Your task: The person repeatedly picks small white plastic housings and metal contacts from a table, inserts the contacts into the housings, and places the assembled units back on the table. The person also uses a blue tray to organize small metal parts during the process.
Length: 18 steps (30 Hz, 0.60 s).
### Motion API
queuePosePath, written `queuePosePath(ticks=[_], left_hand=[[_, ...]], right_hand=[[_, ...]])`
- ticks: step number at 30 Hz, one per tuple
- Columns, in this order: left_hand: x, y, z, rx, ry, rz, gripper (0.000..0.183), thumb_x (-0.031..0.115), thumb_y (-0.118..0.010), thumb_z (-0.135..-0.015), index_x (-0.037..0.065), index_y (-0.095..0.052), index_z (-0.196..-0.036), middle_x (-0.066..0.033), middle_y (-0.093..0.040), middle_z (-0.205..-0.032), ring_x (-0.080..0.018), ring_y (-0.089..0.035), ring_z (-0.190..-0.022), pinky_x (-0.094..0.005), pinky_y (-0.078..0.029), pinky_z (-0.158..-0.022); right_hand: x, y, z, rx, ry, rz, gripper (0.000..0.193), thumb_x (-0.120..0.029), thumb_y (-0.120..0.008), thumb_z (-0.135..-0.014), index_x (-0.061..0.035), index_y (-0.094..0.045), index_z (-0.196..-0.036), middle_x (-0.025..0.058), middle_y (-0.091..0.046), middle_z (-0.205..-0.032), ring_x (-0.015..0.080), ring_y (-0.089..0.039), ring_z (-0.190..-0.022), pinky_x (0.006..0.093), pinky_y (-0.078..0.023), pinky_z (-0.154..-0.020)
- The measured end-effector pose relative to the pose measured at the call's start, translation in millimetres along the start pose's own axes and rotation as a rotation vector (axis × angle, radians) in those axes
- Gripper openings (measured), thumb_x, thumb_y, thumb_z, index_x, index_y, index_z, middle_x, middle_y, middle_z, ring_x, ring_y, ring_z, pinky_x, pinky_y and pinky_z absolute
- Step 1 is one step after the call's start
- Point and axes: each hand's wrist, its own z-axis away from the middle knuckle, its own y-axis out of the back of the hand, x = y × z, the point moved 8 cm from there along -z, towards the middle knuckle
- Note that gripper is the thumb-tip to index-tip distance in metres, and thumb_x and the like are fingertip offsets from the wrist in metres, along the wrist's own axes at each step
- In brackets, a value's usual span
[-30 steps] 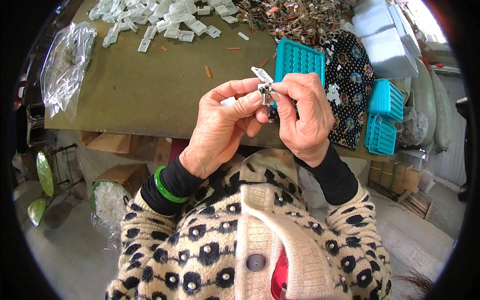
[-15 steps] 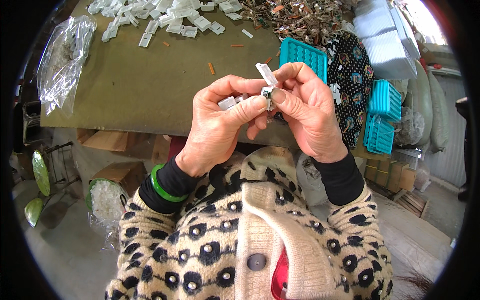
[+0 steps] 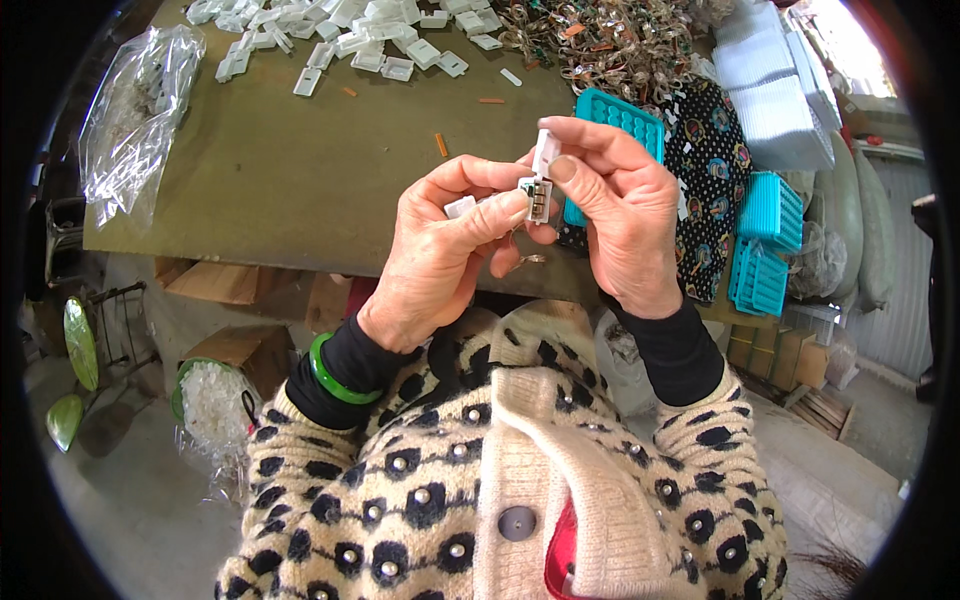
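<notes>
Between my hands, above the near edge of the table, is a small white hinged plastic case (image 3: 538,208) with its lid raised. Inside it a bit of green circuit board and several small metallic parts show. My left hand (image 3: 430,240) pinches the body of the case with thumb and fingers. Another white plastic case (image 3: 459,207) is tucked in its fingers, partly hidden. My right hand (image 3: 635,205) grips the upright lid (image 3: 546,152) between thumb and fingertips. A thin, wire-like strand (image 3: 532,260) hangs below the left fingers.
White cases (image 3: 365,35) lie heaped at the back of the green table (image 3: 290,160), beside a tangle of wired parts (image 3: 600,45). A teal tray (image 3: 620,120) and patterned black cloth (image 3: 710,150) are right. A clear plastic bag (image 3: 145,120) lies left. Orange strips (image 3: 441,145) are scattered about.
My right thumb has moved from inside the case up to the lid, which stands straighter. The inside parts show more plainly, and a thin strand now shows below my left fingers.
</notes>
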Motion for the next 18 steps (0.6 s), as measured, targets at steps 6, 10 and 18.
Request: queuePosePath(ticks=[6, 10, 18], left_hand=[[-3.4, 0.1, -0.3, 0.018, 0.058, 0.042, 0.022, 0.015, -0.065, -0.094, 0.004, -0.061, -0.111, -0.0149, -0.069, -0.099, -0.0216, -0.07, -0.083, -0.0204, -0.044, -0.048], [-6.1, -6.2, 2.2, -0.022, 0.064, 0.099, 0.018, 0.011, -0.067, -0.092, 0.004, -0.061, -0.108, -0.0135, -0.069, -0.1, -0.0195, -0.07, -0.082, -0.021, -0.045, -0.048], [-6.9, -10.3, 3.8, -0.006, -0.054, 0.084, 0.016, 0.005, -0.068, -0.091, 0.003, -0.062, -0.105, -0.0092, -0.069, -0.094, -0.0111, -0.065, -0.072, -0.0219, -0.048, -0.05]], right_hand=[[-17.0, 2.5, 8.3, 0.065, 0.221, 0.222, 0.016, 0.001, -0.064, -0.092, 0.0029, -0.063, -0.108, 0.0072, -0.069, -0.095, 0.0091, -0.065, -0.084, 0.0221, -0.054, -0.075], [-20.6, 3.1, 14.5, 0.123, 0.283, 0.318, 0.014, 0.002, -0.065, -0.091, 0.0024, -0.064, -0.105, 0.007, -0.069, -0.09, 0.0095, -0.065, -0.08, 0.0225, -0.054, -0.069], [-40.5, -13.5, 28.6, 0.114, 0.807, 0.633, 0.02, 0.012, -0.063, -0.081, -0.0006, -0.064, -0.096, 0.0117, -0.067, -0.087, 0.0229, -0.067, -0.076, 0.0293, -0.053, -0.064]])
